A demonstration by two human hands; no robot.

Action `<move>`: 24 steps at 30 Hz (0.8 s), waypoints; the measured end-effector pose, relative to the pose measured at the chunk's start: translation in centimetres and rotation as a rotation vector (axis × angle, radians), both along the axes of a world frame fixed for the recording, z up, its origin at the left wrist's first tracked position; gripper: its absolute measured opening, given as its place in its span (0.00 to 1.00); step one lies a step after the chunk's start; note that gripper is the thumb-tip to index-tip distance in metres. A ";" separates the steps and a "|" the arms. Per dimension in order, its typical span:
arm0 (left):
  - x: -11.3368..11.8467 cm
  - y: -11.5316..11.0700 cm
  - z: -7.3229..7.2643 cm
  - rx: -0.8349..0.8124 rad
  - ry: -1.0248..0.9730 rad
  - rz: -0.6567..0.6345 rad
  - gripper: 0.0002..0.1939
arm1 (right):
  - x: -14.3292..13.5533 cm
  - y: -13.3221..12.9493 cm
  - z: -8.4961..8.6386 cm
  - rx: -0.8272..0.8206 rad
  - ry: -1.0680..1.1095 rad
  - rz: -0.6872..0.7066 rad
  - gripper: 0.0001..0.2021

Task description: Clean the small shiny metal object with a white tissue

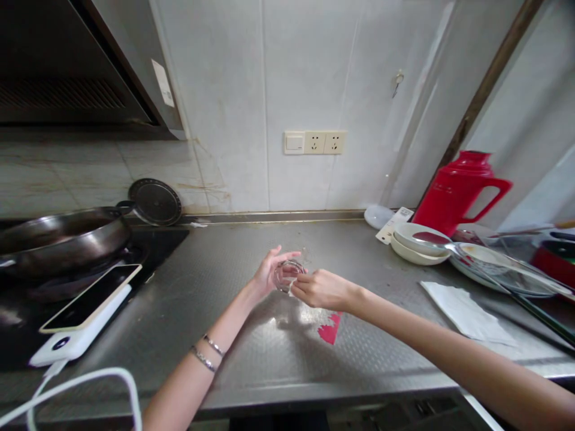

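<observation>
Above the middle of the steel counter, my left hand holds a small clear glass, its round rim turned towards the camera. The fingers of my left hand are partly spread behind and around it. My right hand is closed in a pinch at the glass's right edge, with a small whitish bit at the fingertips that is too small to name. A torn pink-red piece lies on the counter just below my right hand.
Left: a pan on the stove, a phone on a white power bank with a cable. Right: stacked bowls, a red thermos, white tissue, dishes. Wall sockets are behind.
</observation>
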State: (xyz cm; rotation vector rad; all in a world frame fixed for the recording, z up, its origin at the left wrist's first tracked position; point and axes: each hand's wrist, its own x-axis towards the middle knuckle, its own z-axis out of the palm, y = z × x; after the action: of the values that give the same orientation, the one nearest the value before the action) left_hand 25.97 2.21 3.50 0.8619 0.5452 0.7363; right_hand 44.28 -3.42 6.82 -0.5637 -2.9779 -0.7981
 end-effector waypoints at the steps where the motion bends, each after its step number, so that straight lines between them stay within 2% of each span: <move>1: 0.0 0.0 -0.1 -0.004 0.043 -0.027 0.30 | 0.0 0.1 0.0 0.011 -0.025 0.025 0.12; 4: 0.2 0.0 -0.6 -0.013 0.131 -0.053 0.25 | 0.1 0.3 -0.1 0.016 -0.057 0.062 0.14; 7: 0.8 -0.1 -0.8 0.020 0.169 0.061 0.20 | 0.2 0.5 -0.1 -0.006 -0.058 0.019 0.13; 11: 1.7 -0.4 -0.6 0.045 0.090 0.326 0.14 | -0.3 0.2 -0.4 -0.028 0.034 -0.213 0.10; 14: 2.1 -0.8 -0.2 0.067 0.032 0.466 0.14 | -1.6 -0.5 -0.9 -0.124 0.160 -0.354 0.11; 18: 2.4 -1.3 0.0 0.116 -0.024 0.581 0.14 | -3.9 -1.1 -1.8 -0.301 0.382 -0.531 0.11; 21: 2.5 -1.3 -0.2 0.123 -0.055 0.662 0.14 | -5.6 -1.1 -2.2 -0.356 0.554 -0.648 0.09; 24: 2.6 -1.1 -0.5 0.093 -0.092 0.701 0.14 | -6.7 -1.0 -2.5 -0.377 0.687 -0.700 0.06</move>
State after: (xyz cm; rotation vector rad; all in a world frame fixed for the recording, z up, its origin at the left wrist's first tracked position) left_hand 28.61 1.06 2.97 0.7129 0.7439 1.4409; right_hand 37.60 -4.40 4.29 -1.5596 -2.2580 0.0232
